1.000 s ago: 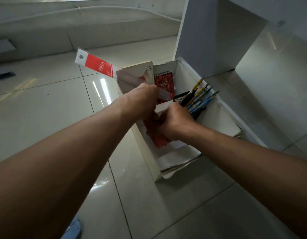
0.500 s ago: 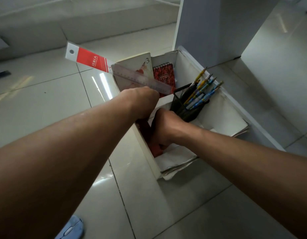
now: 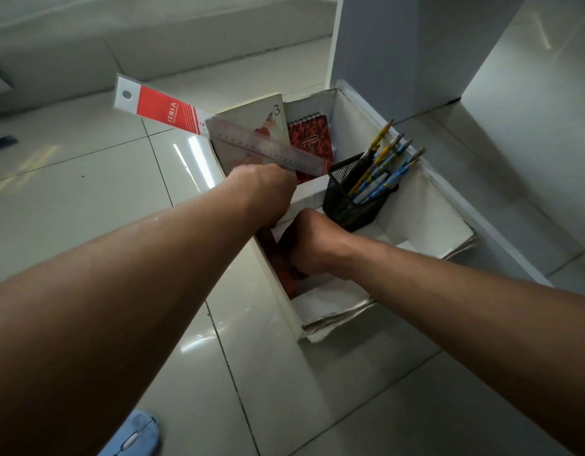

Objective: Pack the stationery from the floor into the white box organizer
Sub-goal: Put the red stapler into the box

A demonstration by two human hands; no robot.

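Your right hand (image 3: 317, 245) has sunk deeper into the white box organizer (image 3: 355, 125), fingers hidden; your left hand (image 3: 265, 192) grips the "JEMIA" ruler (image 3: 218, 130).

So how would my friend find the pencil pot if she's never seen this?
Look on the tiled floor for the white box organizer beside the tall white cabinet. In its right-hand part, across from the red spiral notebook, a cup leans over. It's the only black mesh thing there, and colourful pencils stick out of it.
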